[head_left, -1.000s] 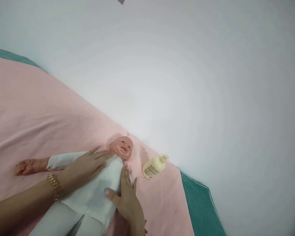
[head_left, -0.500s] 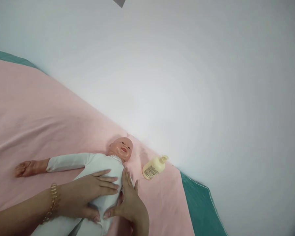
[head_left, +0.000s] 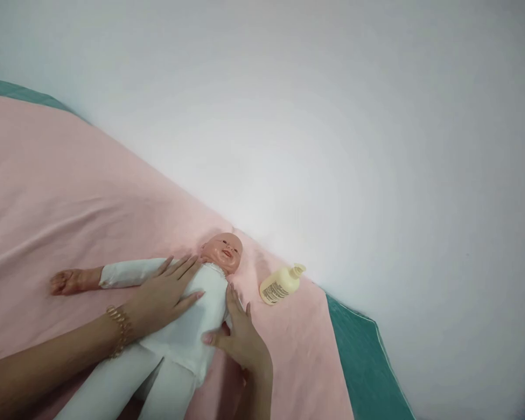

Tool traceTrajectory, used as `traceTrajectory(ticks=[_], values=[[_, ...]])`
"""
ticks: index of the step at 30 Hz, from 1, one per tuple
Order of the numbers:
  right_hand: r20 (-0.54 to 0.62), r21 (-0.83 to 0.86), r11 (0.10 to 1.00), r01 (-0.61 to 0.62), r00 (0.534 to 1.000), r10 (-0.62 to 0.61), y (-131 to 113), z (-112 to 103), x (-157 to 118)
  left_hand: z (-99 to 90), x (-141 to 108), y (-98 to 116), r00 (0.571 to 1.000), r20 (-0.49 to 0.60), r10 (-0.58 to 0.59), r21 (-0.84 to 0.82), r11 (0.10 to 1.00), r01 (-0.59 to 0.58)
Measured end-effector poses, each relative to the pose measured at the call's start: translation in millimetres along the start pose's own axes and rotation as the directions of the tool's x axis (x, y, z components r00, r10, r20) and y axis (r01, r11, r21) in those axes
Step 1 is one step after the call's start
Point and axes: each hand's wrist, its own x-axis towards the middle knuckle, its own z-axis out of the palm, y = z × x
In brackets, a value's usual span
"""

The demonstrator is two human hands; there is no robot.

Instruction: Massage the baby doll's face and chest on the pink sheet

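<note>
A baby doll (head_left: 188,326) in a white cloth suit lies on its back, its smiling head at the far end and its legs running off the lower edge. My left hand (head_left: 164,300), with a gold bracelet on the wrist, rests flat across the doll's chest and shoulder, fingers stretched toward its neck. Against the doll's other side lies my right hand (head_left: 245,338), thumb on the body and fingers apart along its upper arm. One doll arm (head_left: 76,281) is stretched out to the left; the other is mostly hidden by my right hand.
A pale yellow pump bottle (head_left: 281,284) stands to the right of the doll's head. Beneath everything is a pink sheet (head_left: 83,175), with green fabric (head_left: 363,356) showing at the right corner. A white wall (head_left: 332,146) borders the bed.
My left hand has slid up from the doll's belly to its chest and shoulder. My right hand stays at the doll's side. The view has shifted slightly.
</note>
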Motion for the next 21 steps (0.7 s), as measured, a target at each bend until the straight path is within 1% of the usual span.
traceTrajectory(ticks=[1,3,5,7,9,11,13,15,17,19,21], values=[[-0.032,0.029,0.999,0.022,0.999,-0.021,0.5,0.1,0.9,-1.6,2.0,-2.3,1.0,0.013,-0.012,0.014,1.0,0.011],[-0.14,0.09,0.993,0.078,0.988,-0.064,0.0,0.7,2.9,-6.1,6.6,-7.5,0.999,0.041,-0.032,0.044,0.999,0.03],[-0.265,0.119,0.982,0.148,0.958,-0.112,-5.2,2.3,3.6,-10.8,11.0,-14.2,0.998,0.049,-0.051,0.08,0.996,0.047],[-0.324,0.084,0.964,0.252,0.922,-0.213,-16.4,6.5,2.6,-13.7,14.3,-22.1,0.997,0.036,-0.062,0.115,0.992,0.057],[-0.296,0.029,0.921,0.389,0.883,-0.364,-31.3,15.0,0.8,-14.0,16.1,-29.9,0.998,0.016,-0.062,0.135,0.989,0.06],[-0.221,-0.006,0.862,0.507,0.84,-0.495,-45.9,27.7,0.5,-12.6,17.0,-35.7,0.999,0.005,-0.047,0.141,0.989,0.046],[-0.124,-0.033,0.82,0.571,0.812,-0.571,-55.9,42.0,3.1,-11.7,17.6,-38.6,0.999,0.007,-0.042,0.129,0.991,0.041],[-0.023,-0.054,0.793,0.607,0.793,-0.609,-59.6,53.8,8.2,-12.6,18.3,-38.5,0.998,0.025,-0.064,0.095,0.994,0.061],[0.025,-0.077,0.79,0.608,0.793,-0.608,-58.7,60.2,13.6,-15.4,19.0,-36.8,0.994,0.057,-0.098,0.053,0.994,0.095],[0.001,-0.11,0.818,0.564,0.823,-0.567,-55.9,60.7,17.4,-18.3,19.4,-35.1,0.99,0.087,-0.109,0.026,0.994,0.107],[-0.029,-0.132,0.85,0.509,0.856,-0.517,-53.4,56.6,18.6,-19.9,19.3,-34.3,0.99,0.092,-0.102,0.012,0.995,0.102]])
